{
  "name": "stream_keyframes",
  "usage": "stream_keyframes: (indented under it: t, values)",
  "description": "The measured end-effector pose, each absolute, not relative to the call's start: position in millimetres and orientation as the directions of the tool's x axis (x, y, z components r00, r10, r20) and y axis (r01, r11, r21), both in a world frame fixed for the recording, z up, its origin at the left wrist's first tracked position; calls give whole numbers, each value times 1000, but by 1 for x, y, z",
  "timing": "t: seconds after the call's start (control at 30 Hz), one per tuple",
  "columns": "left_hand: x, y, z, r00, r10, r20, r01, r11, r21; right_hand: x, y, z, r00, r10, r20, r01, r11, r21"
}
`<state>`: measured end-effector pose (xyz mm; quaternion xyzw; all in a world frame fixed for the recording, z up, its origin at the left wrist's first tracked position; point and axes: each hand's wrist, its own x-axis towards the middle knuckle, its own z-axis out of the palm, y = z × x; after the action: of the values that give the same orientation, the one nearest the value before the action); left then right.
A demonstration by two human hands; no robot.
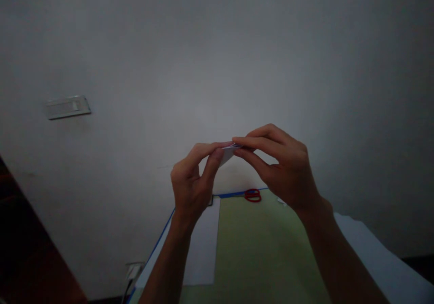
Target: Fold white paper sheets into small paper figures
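Both my hands are raised in front of a grey wall, above a table. My left hand (191,179) and my right hand (281,166) pinch a small folded piece of white paper (228,152) between their fingertips, one hand on each side. The paper is seen nearly edge-on and is mostly hidden by the fingers. The light is dim.
Below lies a green mat (261,249) with a blue edge, a white sheet (203,245) on its left part and red-handled scissors (252,195) at its far end. A wall plate (68,106) sits at the left; a socket with a cable (133,272) is low on the wall.
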<state>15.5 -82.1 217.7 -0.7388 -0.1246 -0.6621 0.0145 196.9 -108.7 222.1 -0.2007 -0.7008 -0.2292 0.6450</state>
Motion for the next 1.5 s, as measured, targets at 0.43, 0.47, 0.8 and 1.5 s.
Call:
stream_keyframes:
  t: [0.43,0.47,0.8,1.5]
  values:
    - [20,-80,216,-42,158,986,218,-962,164,203,-103,219,-169,-13,986,578,809,110]
    - [20,-80,215,-38,167,985,211,-962,171,204,-102,218,-174,2,985,574,813,100]
    - [15,-81,215,66,161,985,259,-956,139,204,-108,221,-117,192,974,448,886,-120]
    - [21,-76,214,-3,259,966,369,-897,242,202,-101,223,-180,244,953,587,804,-95]
